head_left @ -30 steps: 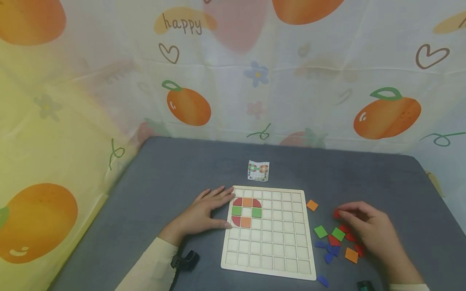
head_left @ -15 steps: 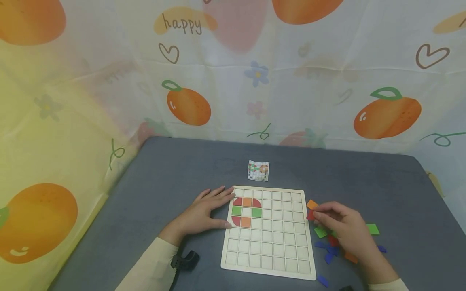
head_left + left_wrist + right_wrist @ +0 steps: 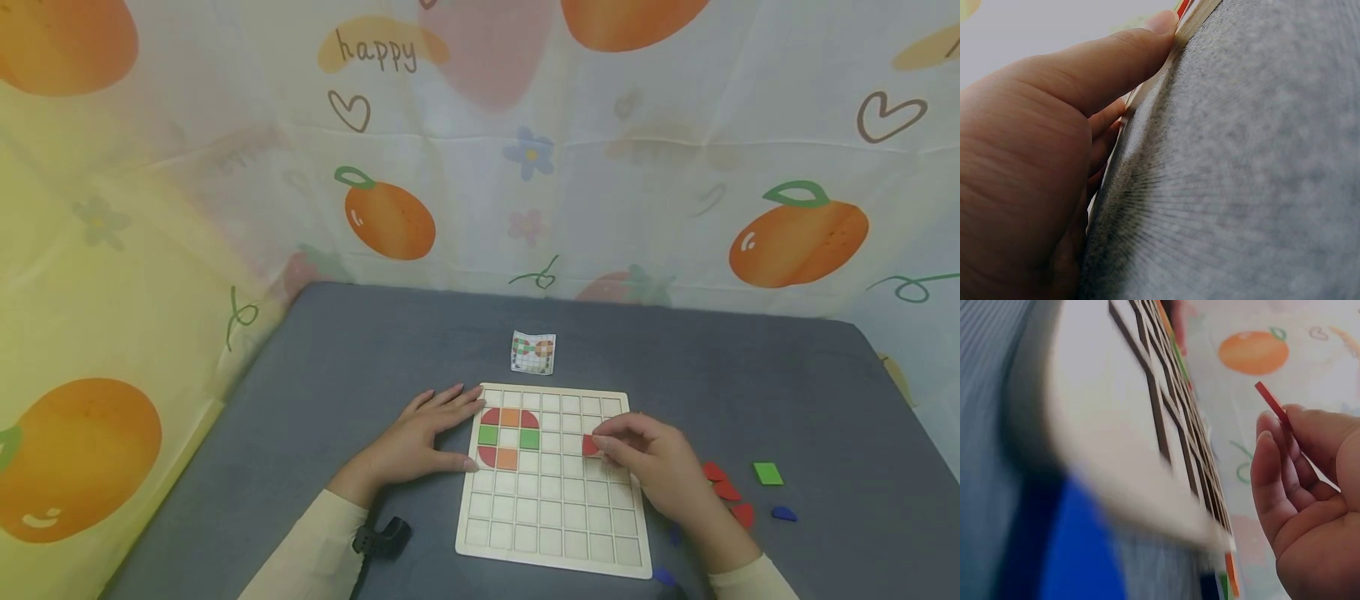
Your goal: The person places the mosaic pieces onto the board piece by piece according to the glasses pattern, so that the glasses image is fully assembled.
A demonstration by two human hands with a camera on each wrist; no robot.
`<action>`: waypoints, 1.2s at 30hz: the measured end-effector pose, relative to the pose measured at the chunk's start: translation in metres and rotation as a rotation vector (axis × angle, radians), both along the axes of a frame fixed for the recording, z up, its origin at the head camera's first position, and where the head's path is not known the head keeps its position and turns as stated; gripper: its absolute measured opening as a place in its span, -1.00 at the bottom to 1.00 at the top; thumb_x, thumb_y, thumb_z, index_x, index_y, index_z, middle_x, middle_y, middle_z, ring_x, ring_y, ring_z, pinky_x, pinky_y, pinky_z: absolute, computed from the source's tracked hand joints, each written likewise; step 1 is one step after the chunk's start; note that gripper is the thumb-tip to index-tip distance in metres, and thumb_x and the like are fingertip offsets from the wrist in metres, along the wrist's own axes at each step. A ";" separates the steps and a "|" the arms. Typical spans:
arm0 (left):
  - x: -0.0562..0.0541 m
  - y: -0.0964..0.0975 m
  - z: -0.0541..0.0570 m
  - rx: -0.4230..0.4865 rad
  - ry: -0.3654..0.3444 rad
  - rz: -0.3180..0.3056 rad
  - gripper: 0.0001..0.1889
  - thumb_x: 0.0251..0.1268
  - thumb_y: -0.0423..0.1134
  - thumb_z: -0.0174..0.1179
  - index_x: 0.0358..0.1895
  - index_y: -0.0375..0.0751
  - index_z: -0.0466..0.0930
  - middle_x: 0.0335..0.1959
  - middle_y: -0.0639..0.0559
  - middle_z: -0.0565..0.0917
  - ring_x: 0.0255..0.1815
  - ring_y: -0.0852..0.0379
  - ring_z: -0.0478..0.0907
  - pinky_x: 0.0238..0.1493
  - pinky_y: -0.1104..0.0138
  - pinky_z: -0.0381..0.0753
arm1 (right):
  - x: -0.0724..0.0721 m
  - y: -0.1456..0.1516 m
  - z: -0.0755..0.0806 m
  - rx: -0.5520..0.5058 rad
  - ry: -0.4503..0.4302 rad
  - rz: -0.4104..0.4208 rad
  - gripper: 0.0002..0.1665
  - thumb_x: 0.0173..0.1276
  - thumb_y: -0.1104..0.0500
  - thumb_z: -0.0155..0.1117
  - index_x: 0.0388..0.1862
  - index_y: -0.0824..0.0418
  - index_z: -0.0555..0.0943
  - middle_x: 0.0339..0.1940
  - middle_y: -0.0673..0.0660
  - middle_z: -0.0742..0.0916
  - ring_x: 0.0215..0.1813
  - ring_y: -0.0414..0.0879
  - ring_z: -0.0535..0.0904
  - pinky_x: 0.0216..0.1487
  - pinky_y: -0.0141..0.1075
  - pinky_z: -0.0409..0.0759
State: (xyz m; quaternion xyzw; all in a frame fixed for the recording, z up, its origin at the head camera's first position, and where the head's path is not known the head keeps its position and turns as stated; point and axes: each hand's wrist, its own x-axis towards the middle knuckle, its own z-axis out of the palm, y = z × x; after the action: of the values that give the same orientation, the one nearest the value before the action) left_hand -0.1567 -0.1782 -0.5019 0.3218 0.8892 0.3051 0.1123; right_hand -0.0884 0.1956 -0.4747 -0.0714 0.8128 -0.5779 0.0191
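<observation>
A pale wooden grid board (image 3: pixel 551 508) lies on the table, with red, orange and green tiles set in its upper left cells. My right hand (image 3: pixel 656 467) pinches a red tile (image 3: pixel 590 446) between thumb and fingers, over the right part of the board. In the right wrist view the red tile (image 3: pixel 1270 402) shows edge-on, raised above the grid. My left hand (image 3: pixel 412 442) rests along the board's left edge with fingers spread and straight. The left wrist view shows its thumb (image 3: pixel 1129 59) touching the board's side.
A small printed pattern card (image 3: pixel 533 353) lies behind the board. Loose red pieces (image 3: pixel 726 490), a green square (image 3: pixel 768 473) and blue pieces (image 3: pixel 783 513) lie to the right, partly hidden by the right arm. A patterned cloth (image 3: pixel 637 167) hangs behind the table.
My right hand has carried the red tile leftward from the loose pieces, past the board's right edge, to above the grid. The left hand has stayed in place.
</observation>
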 end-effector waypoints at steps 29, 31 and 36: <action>0.000 0.001 0.000 -0.022 0.000 0.001 -0.01 0.35 0.31 0.47 0.75 0.07 0.28 0.75 0.24 0.15 0.78 0.01 -0.09 0.67 -0.18 -0.28 | -0.006 -0.079 -0.008 0.207 -0.030 0.035 -0.88 0.49 0.24 0.53 -0.28 0.05 0.79 -0.46 -0.16 0.70 -0.43 -0.19 0.56 -0.33 -0.28 0.56; 0.000 0.001 0.000 -0.023 0.005 0.002 -0.01 0.35 0.31 0.47 0.74 0.07 0.28 0.75 0.24 0.16 0.78 0.00 -0.08 0.66 -0.19 -0.27 | -0.006 -0.081 -0.009 0.230 -0.020 0.025 -0.86 0.49 0.23 0.53 -0.29 0.03 0.78 -0.46 -0.18 0.69 -0.42 -0.20 0.55 -0.32 -0.28 0.56; -0.001 0.000 -0.001 -0.019 0.012 0.004 -0.02 0.35 0.31 0.47 0.74 0.06 0.29 0.75 0.24 0.17 0.78 -0.02 -0.06 0.66 -0.21 -0.25 | -0.006 -0.083 -0.009 0.264 -0.013 0.025 -0.83 0.49 0.23 0.52 -0.31 0.00 0.77 -0.43 -0.21 0.69 -0.40 -0.21 0.56 -0.30 -0.27 0.57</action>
State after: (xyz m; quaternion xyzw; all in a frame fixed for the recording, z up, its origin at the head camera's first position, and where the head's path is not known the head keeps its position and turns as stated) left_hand -0.1574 -0.1783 -0.5028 0.3209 0.8933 0.2951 0.1093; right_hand -0.0940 0.1126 -0.4838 -0.0748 0.8806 -0.4661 0.0409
